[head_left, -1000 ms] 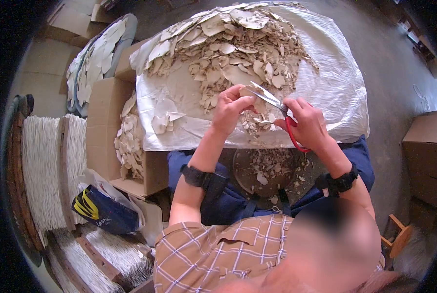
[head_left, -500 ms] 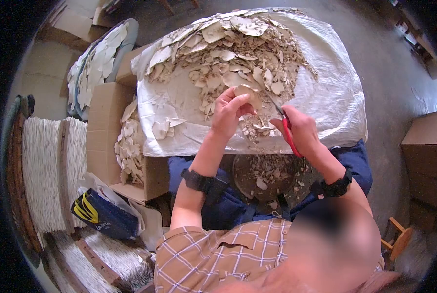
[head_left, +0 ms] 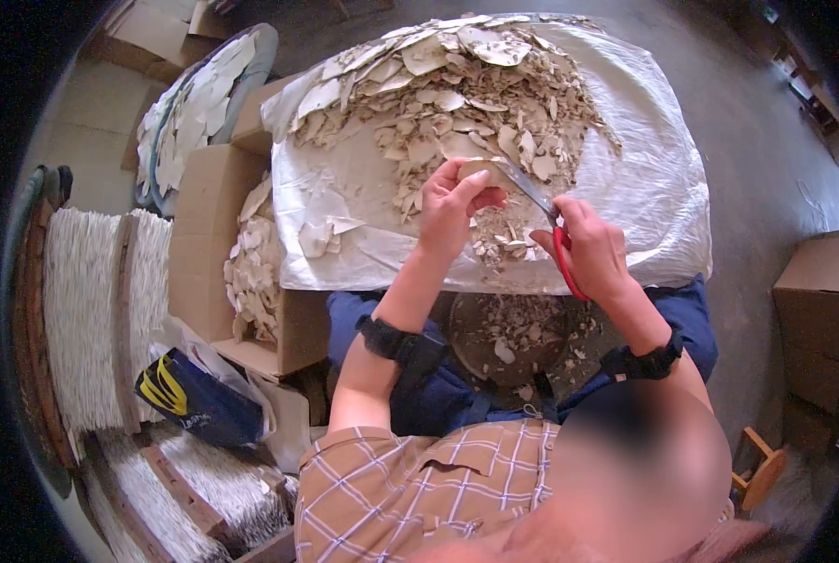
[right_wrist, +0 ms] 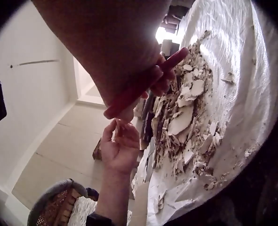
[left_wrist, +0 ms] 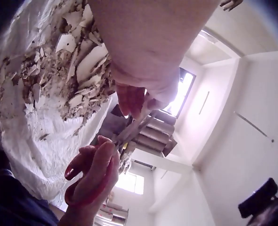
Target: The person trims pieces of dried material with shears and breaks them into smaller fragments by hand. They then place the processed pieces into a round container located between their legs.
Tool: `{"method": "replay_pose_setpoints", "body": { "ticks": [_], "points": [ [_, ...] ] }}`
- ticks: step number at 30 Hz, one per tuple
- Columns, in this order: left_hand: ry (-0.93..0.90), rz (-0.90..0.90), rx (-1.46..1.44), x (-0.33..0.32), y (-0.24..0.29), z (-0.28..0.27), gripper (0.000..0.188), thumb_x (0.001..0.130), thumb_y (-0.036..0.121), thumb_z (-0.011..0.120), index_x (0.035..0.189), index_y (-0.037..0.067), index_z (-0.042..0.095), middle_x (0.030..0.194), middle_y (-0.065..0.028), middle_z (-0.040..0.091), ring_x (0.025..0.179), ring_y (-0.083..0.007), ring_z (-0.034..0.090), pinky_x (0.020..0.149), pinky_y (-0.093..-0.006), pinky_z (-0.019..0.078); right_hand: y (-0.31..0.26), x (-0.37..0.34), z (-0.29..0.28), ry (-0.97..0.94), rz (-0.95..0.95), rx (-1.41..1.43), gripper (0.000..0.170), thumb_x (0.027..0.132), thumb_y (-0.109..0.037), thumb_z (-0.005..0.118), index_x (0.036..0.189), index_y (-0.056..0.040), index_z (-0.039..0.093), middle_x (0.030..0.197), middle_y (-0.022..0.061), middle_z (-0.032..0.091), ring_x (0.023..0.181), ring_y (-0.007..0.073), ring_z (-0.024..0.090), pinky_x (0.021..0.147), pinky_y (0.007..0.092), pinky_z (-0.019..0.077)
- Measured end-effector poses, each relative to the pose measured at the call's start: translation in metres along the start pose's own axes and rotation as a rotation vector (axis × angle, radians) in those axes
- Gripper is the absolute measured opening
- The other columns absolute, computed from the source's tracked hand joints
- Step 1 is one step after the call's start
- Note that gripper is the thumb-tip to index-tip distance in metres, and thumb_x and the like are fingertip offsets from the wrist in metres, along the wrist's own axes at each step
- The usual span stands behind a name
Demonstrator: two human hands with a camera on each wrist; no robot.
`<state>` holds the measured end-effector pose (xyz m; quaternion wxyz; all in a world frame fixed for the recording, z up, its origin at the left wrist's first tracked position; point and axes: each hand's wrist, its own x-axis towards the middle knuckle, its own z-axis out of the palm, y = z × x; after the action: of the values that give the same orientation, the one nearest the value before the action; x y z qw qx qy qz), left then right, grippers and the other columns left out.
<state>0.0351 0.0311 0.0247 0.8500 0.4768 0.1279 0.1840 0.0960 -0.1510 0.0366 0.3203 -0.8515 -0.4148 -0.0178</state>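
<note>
My left hand [head_left: 450, 205] pinches a thin, flat, pale slice [head_left: 485, 173] between thumb and fingers above the cloth-covered work surface. Red-handled scissors [head_left: 568, 267] are gripped in my right hand [head_left: 596, 249], their metal blades pointing up and left to the slice's right edge. From the right wrist, the red handles [right_wrist: 139, 89] show across the palm, with the left hand [right_wrist: 122, 150] close below. Beyond both hands lies a broad heap of similar pale slices and brownish scraps [head_left: 452, 98]. Smaller trimmings [head_left: 509, 246] lie under the hands.
White cloth [head_left: 645, 188] covers the work surface. At its left stands an open cardboard box [head_left: 199, 244] holding pale pieces. A round pan [head_left: 466, 352] with scraps sits between the knees. A blue bag [head_left: 199, 399], stacked white sheets [head_left: 82, 319] and a loaded tray [head_left: 251, 52] are further left.
The scissors, lying across the slice at first, drew back down and right from it, then returned to its right edge. The left hand keeps pinching the slice.
</note>
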Motion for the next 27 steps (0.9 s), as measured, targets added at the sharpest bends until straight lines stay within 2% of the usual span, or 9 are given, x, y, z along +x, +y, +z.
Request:
{"method": "replay_pose_setpoints", "body": {
  "ticks": [5, 6, 7, 11, 13, 18, 27],
  "points": [
    [-0.038, 0.039, 0.114, -0.001, 0.002, 0.002, 0.011, 0.079, 0.005, 0.053, 0.088, -0.001, 0.053, 0.078, -0.0078, 0.06, 0.063, -0.0131, 0.059, 0.059, -0.0272, 0.0514, -0.001, 0.001, 0.0, 0.004, -0.022, -0.019, 0.036, 0.072, -0.029, 0.065, 0.095, -0.0063, 0.049, 0.078, 0.0113, 0.055, 0.064, 0.029, 0.056, 0.052, 0.0363, 0.0439],
    [-0.052, 0.041, 0.162, -0.001, 0.003, 0.001, 0.012, 0.079, 0.005, 0.053, 0.088, -0.002, 0.053, 0.078, -0.0076, 0.06, 0.063, -0.0126, 0.058, 0.059, -0.0269, 0.0515, -0.001, 0.0, 0.0, 0.009, -0.019, -0.019, 0.033, 0.072, -0.029, 0.065, 0.09, -0.0069, 0.049, 0.075, 0.0108, 0.054, 0.064, 0.0294, 0.056, 0.052, 0.0377, 0.0438],
    [-0.05, 0.041, 0.161, -0.002, 0.003, 0.001, 0.012, 0.079, 0.005, 0.053, 0.088, -0.002, 0.053, 0.078, -0.0076, 0.06, 0.063, -0.0126, 0.058, 0.059, -0.0269, 0.0515, -0.002, 0.0, 0.001, 0.013, -0.017, -0.019, 0.031, 0.071, -0.03, 0.064, 0.086, -0.0074, 0.049, 0.072, 0.0103, 0.054, 0.063, 0.0297, 0.056, 0.052, 0.039, 0.0437],
    [-0.031, 0.009, 0.11, -0.002, 0.0, -0.003, 0.011, 0.079, 0.005, 0.054, 0.087, -0.002, 0.053, 0.077, -0.0066, 0.059, 0.062, -0.0119, 0.058, 0.059, -0.0266, 0.0517, 0.005, -0.001, 0.007, -0.02, -0.032, -0.003, 0.031, 0.074, -0.027, 0.063, 0.092, -0.0063, 0.049, 0.075, 0.0115, 0.055, 0.063, 0.0307, 0.056, 0.052, 0.0377, 0.0431],
    [-0.027, 0.009, 0.104, -0.002, 0.0, -0.004, 0.011, 0.079, 0.005, 0.054, 0.087, -0.002, 0.053, 0.077, -0.0063, 0.059, 0.062, -0.0115, 0.058, 0.059, -0.0263, 0.0518, 0.004, 0.0, 0.008, -0.001, -0.037, 0.001, 0.027, 0.074, -0.028, 0.062, 0.086, -0.0072, 0.049, 0.068, 0.0121, 0.055, 0.06, 0.0314, 0.056, 0.051, 0.04, 0.0437],
    [0.003, -0.022, 0.087, -0.001, -0.001, -0.006, 0.009, 0.078, 0.003, 0.054, 0.086, -0.001, 0.053, 0.073, -0.0042, 0.058, 0.06, -0.0094, 0.056, 0.056, -0.0249, 0.0517, 0.007, 0.001, 0.014, -0.059, -0.013, 0.005, 0.027, 0.075, -0.028, 0.061, 0.086, -0.006, 0.05, 0.069, 0.0135, 0.056, 0.06, 0.0325, 0.056, 0.051, 0.0412, 0.0435],
    [0.058, -0.062, 0.059, 0.0, -0.005, -0.007, 0.009, 0.08, 0.007, 0.055, 0.085, 0.0, 0.053, 0.072, -0.0046, 0.058, 0.057, -0.0116, 0.057, 0.054, -0.0249, 0.0512, 0.011, 0.001, 0.019, -0.099, 0.0, 0.028, 0.026, 0.076, -0.029, 0.06, 0.083, -0.0056, 0.05, 0.067, 0.0147, 0.056, 0.06, 0.0332, 0.056, 0.05, 0.0414, 0.0429]
  ]
}}
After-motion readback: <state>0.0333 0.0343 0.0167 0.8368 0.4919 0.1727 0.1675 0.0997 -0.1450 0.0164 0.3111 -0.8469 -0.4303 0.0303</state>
